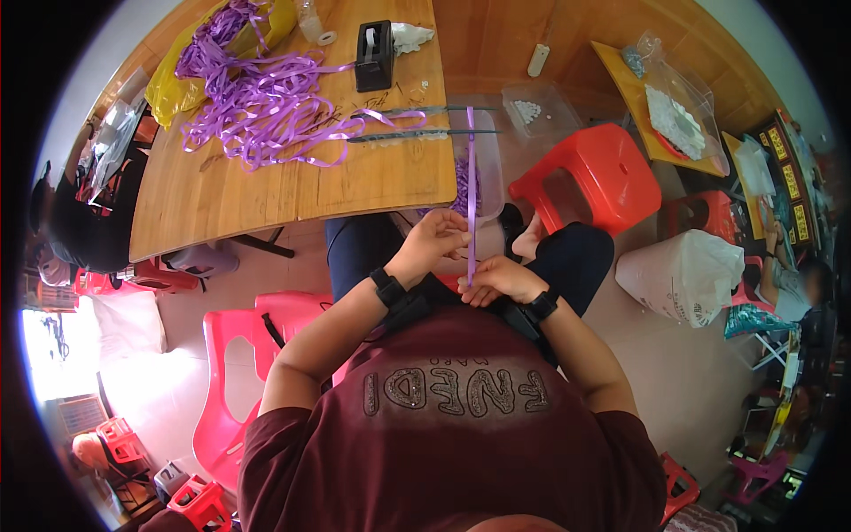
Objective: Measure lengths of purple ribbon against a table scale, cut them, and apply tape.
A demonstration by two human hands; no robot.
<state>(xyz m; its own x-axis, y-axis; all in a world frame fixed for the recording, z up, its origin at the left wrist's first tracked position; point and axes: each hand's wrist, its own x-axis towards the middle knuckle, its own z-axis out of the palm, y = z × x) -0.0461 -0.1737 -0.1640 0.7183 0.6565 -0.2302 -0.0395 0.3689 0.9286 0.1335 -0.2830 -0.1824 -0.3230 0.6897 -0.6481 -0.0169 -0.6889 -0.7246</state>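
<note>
A narrow purple ribbon (pixel 472 173) runs straight from two thin dark rods (pixel 425 134) that stick out past the table's right edge down to my lap. The fingers of my left hand (pixel 434 244) are closed at the ribbon's lower stretch, touching its left side. My right hand (pixel 503 282) pinches the ribbon near its bottom end, slightly lower and to the right. A big tangle of purple ribbon (pixel 257 106) lies on the wooden table (pixel 222 191), and one strand reaches across to the rods.
On the table stand a black tape dispenser (pixel 374 55) and a yellow plastic bag (pixel 168 84) holding more ribbon. Beneath the rods sits a clear plastic bin (pixel 489 173) with purple pieces inside. A red stool (pixel 612 177) and a white sack (pixel 665 275) are to the right.
</note>
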